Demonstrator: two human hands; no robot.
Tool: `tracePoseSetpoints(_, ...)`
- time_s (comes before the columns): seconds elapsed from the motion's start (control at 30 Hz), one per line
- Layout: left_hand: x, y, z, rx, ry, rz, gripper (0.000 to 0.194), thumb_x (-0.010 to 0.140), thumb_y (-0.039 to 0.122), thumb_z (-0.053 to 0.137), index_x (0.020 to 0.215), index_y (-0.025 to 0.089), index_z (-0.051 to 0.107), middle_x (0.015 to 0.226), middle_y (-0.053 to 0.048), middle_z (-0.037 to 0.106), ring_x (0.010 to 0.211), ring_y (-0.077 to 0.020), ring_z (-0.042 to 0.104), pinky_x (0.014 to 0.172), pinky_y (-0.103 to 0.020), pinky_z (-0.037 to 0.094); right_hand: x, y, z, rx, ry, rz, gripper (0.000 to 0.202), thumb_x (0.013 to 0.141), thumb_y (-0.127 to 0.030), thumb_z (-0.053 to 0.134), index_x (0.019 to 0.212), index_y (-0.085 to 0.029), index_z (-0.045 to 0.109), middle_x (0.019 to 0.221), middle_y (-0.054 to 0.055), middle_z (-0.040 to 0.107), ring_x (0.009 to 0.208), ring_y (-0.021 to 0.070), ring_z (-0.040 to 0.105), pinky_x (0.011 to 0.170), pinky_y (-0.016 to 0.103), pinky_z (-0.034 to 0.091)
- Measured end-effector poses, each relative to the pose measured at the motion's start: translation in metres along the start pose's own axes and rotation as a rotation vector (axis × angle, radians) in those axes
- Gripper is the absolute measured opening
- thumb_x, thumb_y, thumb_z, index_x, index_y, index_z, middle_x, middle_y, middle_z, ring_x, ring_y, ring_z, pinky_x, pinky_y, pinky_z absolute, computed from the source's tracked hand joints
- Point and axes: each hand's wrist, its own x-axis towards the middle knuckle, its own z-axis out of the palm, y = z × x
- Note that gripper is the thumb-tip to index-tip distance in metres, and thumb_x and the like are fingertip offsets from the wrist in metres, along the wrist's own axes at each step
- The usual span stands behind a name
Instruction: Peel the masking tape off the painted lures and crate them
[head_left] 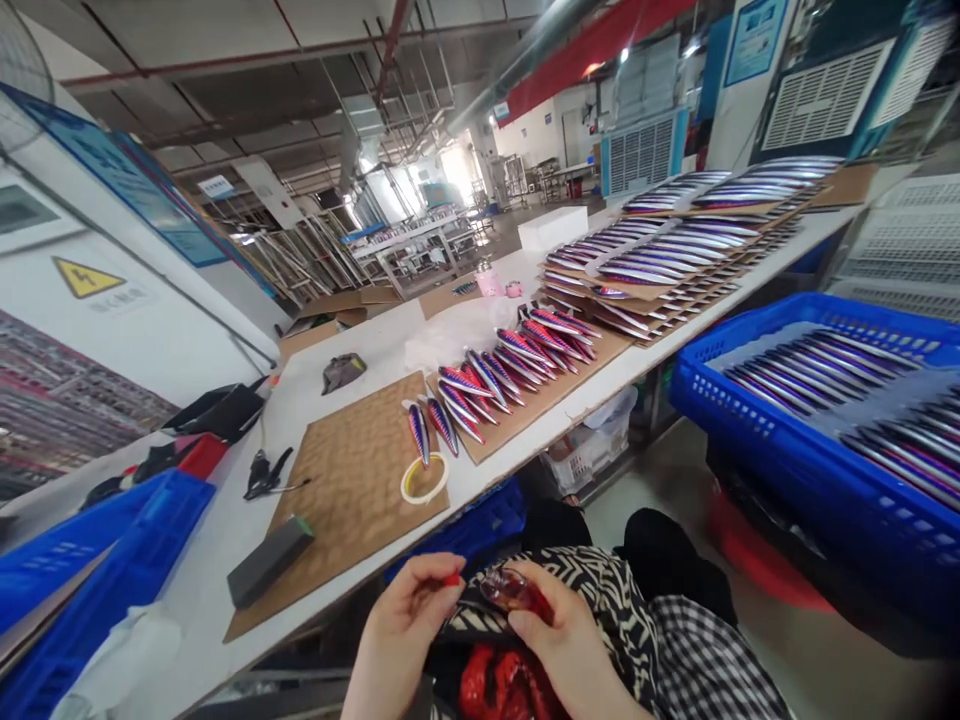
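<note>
Above my lap, my left hand [405,622] pinches a small red piece [451,579] between thumb and fingertips. Close beside it, my right hand [559,625] grips a glossy dark red, partly see-through object [514,590] whose kind I cannot make out. Shiny red items [495,688] lie below the hands, partly hidden. On the table ahead is a pile of purple, red and silver fishing lures [517,355]. A roll of tape [424,478] sits at the near edge of a brown cardboard sheet [352,450], next to two separate lures [441,425].
A dark grey block [270,562] and black-handled cutters [268,474] lie on the left. Cardboard layers of lures [667,250] are stacked at the back right. A blue crate of lures [817,470] stands right of me; blue bins [112,560] are at far left.
</note>
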Motion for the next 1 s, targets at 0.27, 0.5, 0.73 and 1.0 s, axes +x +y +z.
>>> tracePoseSetpoints(0.27, -0.01, 0.017, 0.011, 0.114, 0.012, 0.071, 0.023, 0.079, 0.041, 0.064, 0.09, 0.022, 0.069, 0.09, -0.003, 0.071, 0.08, -0.0176, 0.067, 0.071, -0.023, 0.057, 0.008, 0.006, -0.011, -0.114, -0.013, 0.014, 0.035, 0.072, -0.017, 0.058, 0.105, -0.021, 0.067, 0.105, 0.003, 0.07, 0.101, 0.0227, 0.063, 0.093, 0.033, 0.046)
tracePoseSetpoints(0.5, 0.009, 0.037, 0.021, 0.293, -0.142, 0.24, 0.013, 0.084, 0.029, 0.058, 0.081, 0.023, 0.069, 0.078, -0.001, 0.068, 0.072, -0.0153, 0.065, 0.064, -0.021, 0.054, 0.015, 0.005, -0.013, -0.232, -0.018, 0.02, 0.037, 0.068, -0.011, 0.053, 0.098, -0.024, 0.069, 0.1, 0.001, 0.069, 0.097, 0.0217, 0.063, 0.09, 0.031, 0.047)
tracePoseSetpoints(0.73, 0.011, 0.042, 0.018, 0.395, -0.203, 0.329, 0.013, 0.084, 0.021, 0.06, 0.088, 0.026, 0.07, 0.081, 0.0, 0.07, 0.074, -0.0144, 0.066, 0.066, -0.021, 0.053, 0.017, 0.005, -0.013, -0.302, -0.043, 0.04, 0.038, 0.069, -0.011, 0.052, 0.1, -0.026, 0.068, 0.103, 0.0, 0.069, 0.099, 0.0213, 0.062, 0.091, 0.031, 0.046)
tracePoseSetpoints(1.0, 0.015, 0.046, 0.02, 0.445, -0.176, 0.333, 0.012, 0.082, 0.02, 0.062, 0.084, 0.026, 0.072, 0.076, 0.0, 0.069, 0.069, -0.0133, 0.065, 0.062, -0.018, 0.052, 0.02, 0.0, -0.017, -0.41, -0.095, 0.08, 0.045, 0.067, -0.01, 0.053, 0.107, -0.025, 0.068, 0.111, 0.001, 0.068, 0.107, 0.0236, 0.058, 0.097, 0.034, 0.041)
